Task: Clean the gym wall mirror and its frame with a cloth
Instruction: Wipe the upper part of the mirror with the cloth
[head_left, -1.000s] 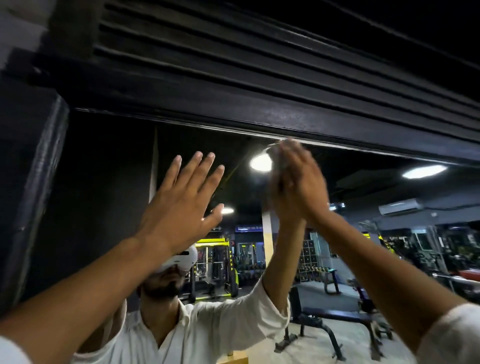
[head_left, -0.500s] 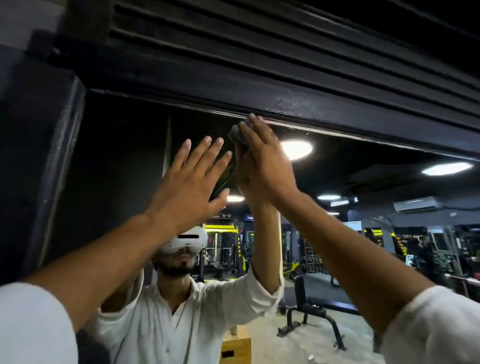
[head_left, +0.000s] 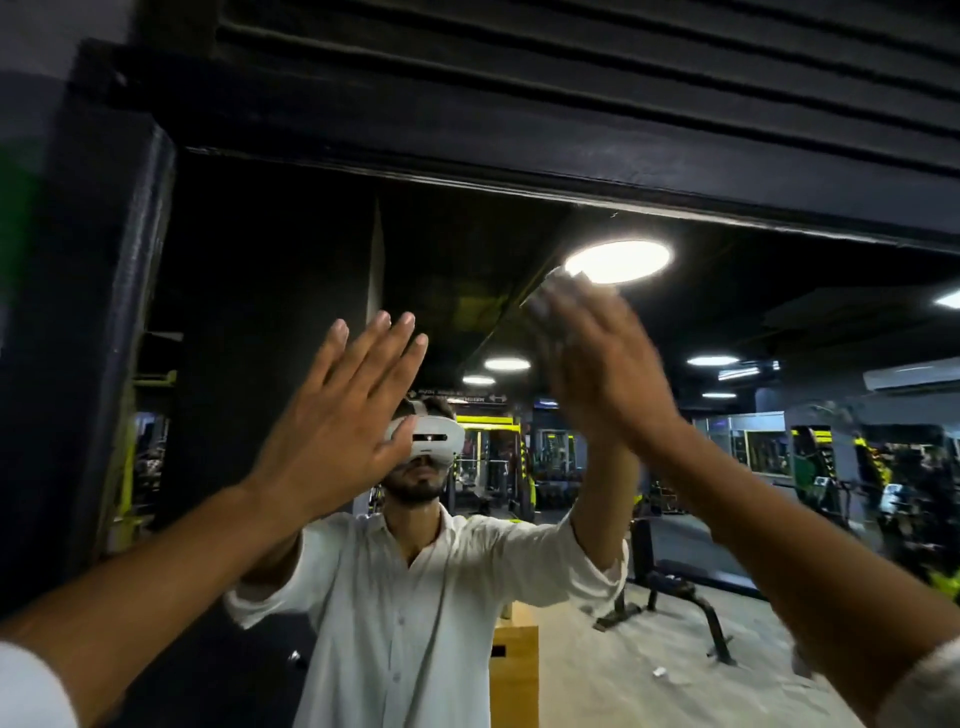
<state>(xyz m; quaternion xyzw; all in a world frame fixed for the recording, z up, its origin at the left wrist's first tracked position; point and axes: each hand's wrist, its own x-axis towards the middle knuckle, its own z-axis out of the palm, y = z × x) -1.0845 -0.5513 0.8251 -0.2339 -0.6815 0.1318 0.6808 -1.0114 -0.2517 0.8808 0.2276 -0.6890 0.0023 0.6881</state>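
Mirror (head_left: 270, 291): a wall mirror, its glass dark in the upper left and showing a lit gym lower down and to the right.
Frame (head_left: 571, 174): a black rail ran along the mirror's top edge, with a black post down the mirror's left side.
Left hand (head_left: 340, 421): raised before the middle of the mirror, well below its top edge, with the palm towards the glass. The fingers were straight and slightly spread, the thumb set apart, and it held nothing.
Right hand (head_left: 608, 374): raised to the right of the left hand and higher on the mirror, blurred by motion. The fingers lay stretched and close together over the cloth. The thumb could not be made out.
Cloth (head_left: 557, 285): a small grey wad under the right fingertips, on the mirror's upper part and a little below its top edge.
Lamp (head_left: 621, 261): a bright round ceiling light seen in the mirror, its lower left rim just beside the cloth.
Reflection: in the mirror's lower middle stood a person in a white shirt (head_left: 415, 597) with both arms up.
Bench (head_left: 670, 592): seen in the mirror's lower right, on a pale floor.
Slatted panel (head_left: 571, 62): black, directly above the mirror.
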